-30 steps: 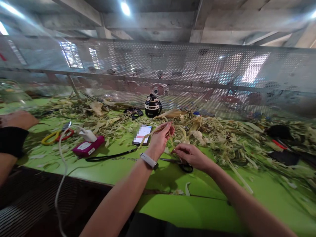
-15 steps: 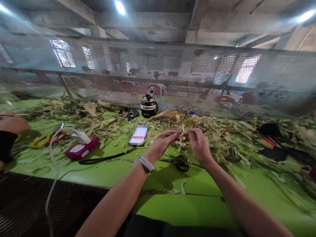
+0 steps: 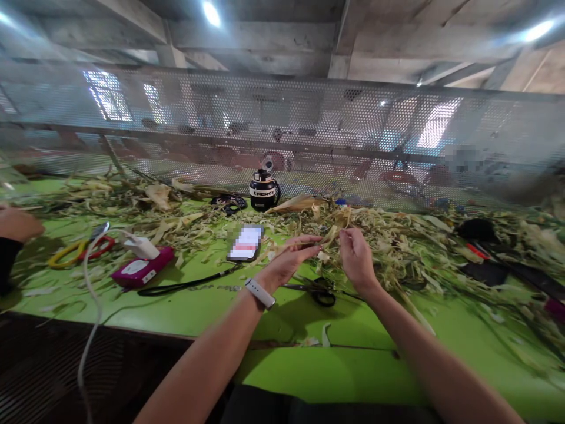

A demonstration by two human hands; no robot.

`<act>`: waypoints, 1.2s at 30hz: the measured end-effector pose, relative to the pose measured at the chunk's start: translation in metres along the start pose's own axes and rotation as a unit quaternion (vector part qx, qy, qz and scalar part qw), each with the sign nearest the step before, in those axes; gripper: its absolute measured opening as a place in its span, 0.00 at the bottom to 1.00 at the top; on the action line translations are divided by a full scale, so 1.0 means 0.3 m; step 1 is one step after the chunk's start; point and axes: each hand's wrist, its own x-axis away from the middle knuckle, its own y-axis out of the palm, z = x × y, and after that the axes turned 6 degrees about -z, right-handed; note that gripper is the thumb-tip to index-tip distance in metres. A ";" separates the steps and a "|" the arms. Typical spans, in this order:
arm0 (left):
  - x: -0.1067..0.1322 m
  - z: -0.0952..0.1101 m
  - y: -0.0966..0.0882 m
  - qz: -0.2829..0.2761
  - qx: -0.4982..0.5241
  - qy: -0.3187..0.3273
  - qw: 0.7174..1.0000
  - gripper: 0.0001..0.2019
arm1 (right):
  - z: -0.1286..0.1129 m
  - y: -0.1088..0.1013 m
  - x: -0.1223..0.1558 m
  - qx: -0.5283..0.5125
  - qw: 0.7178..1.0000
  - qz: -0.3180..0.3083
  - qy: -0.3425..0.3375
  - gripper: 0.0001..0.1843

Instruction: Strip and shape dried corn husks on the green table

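My left hand, with a white watch on its wrist, and my right hand are raised over the green table. Both pinch a thin pale husk strip stretched between them. Black scissors lie on the table just below my hands. A heap of dried husk strips spreads behind and to the right.
A phone lies left of my hands, with a black strap beside it. Farther left are a pink case, a white charger with cable, and yellow-and-red scissors. A black bottle stands by the perforated metal screen. Another person's arm is at far left.
My right hand rose from near the scissors up to the strip held by my left hand. Both hands now hold it at the same height. The view shifted slightly right.
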 end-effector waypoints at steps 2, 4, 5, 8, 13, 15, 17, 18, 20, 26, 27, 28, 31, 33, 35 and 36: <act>0.000 0.001 0.004 0.007 0.022 -0.001 1.000 0.12 | -0.003 0.005 0.003 0.009 1.000 0.001 -0.012 0.11; -0.001 0.002 0.008 0.013 0.037 0.005 0.999 0.10 | -0.007 0.008 0.006 0.022 0.999 0.009 -0.024 0.11; -0.002 0.003 0.011 0.014 0.040 0.007 0.999 0.09 | -0.009 0.010 0.007 0.028 0.999 0.012 -0.027 0.11; -0.005 0.003 0.015 0.016 0.043 0.003 0.999 0.11 | -0.008 0.012 0.009 0.035 0.999 0.013 -0.034 0.11; -0.010 -0.001 0.010 0.012 0.026 0.016 0.999 0.16 | 0.000 0.009 0.005 0.046 0.999 0.008 -0.026 0.12; -0.012 -0.003 0.009 0.013 0.020 0.022 0.999 0.16 | 0.000 0.007 0.005 0.053 0.998 0.013 -0.025 0.12; -0.014 -0.005 0.009 0.030 0.037 0.025 0.999 0.14 | 0.001 0.006 0.007 0.065 0.997 0.007 -0.039 0.11; -0.014 -0.006 0.009 0.043 0.054 0.026 0.997 0.13 | 0.002 0.005 0.009 0.070 0.996 -0.003 -0.050 0.11; -0.016 -0.007 0.008 0.064 0.086 0.025 0.994 0.11 | 0.006 0.006 0.014 0.069 0.995 -0.028 -0.066 0.10; -0.017 -0.005 0.000 0.082 0.086 0.009 0.993 0.12 | 0.020 0.015 0.018 0.043 0.995 -0.058 -0.066 0.10; -0.017 -0.005 0.001 0.084 0.078 0.009 0.993 0.12 | 0.019 0.016 0.018 0.037 0.996 -0.059 -0.060 0.10; -0.015 -0.004 0.002 0.084 0.062 0.009 0.994 0.12 | 0.017 0.017 0.018 0.034 0.996 -0.057 -0.055 0.10; -0.007 0.001 0.013 0.071 -0.025 -0.007 0.997 0.11 | 0.009 0.014 0.016 0.041 0.997 -0.040 -0.045 0.08; 0.001 0.008 0.021 0.063 -0.074 -0.017 0.995 0.11 | 0.006 0.011 0.014 0.049 0.998 -0.030 -0.041 0.08; 0.008 0.015 0.026 0.064 -0.087 -0.019 0.994 0.11 | 0.007 0.009 0.012 0.047 0.998 -0.029 -0.038 0.08; 0.010 0.017 0.027 0.063 -0.085 -0.019 0.994 0.11 | 0.008 0.008 0.011 0.047 0.998 -0.031 -0.037 0.08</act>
